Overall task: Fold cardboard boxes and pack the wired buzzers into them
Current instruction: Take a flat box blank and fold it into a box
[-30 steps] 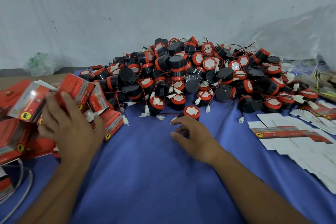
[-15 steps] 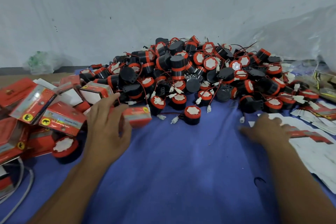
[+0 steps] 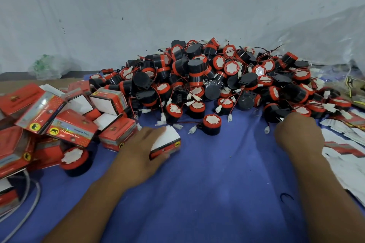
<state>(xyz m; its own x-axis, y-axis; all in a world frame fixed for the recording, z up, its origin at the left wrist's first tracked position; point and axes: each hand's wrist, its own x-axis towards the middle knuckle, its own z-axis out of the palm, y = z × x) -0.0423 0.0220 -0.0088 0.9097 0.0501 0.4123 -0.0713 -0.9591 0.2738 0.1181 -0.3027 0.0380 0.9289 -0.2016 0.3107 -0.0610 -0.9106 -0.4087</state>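
A big heap of black-and-red wired buzzers [image 3: 207,77] fills the back of the blue cloth. One buzzer [image 3: 212,124] stands alone in front of it. My left hand [image 3: 142,152] grips a small folded red-and-white box [image 3: 167,140] on the cloth, fingers over its white face. My right hand [image 3: 298,134] is at the heap's right front edge, beside the flat box blanks [image 3: 347,156]. Its fingers point away and are hidden, so I cannot tell if it holds anything.
A jumble of folded red boxes [image 3: 73,126] lies at the left, with one buzzer [image 3: 75,161] in front of it. A grey cable [image 3: 29,201] loops at the lower left. Clear plastic bags [image 3: 324,41] lean on the wall at the right.
My left hand has left the box pile and drawn one box right toward the middle. My right hand moved from the centre to the right, by the blanks and the heap's edge.
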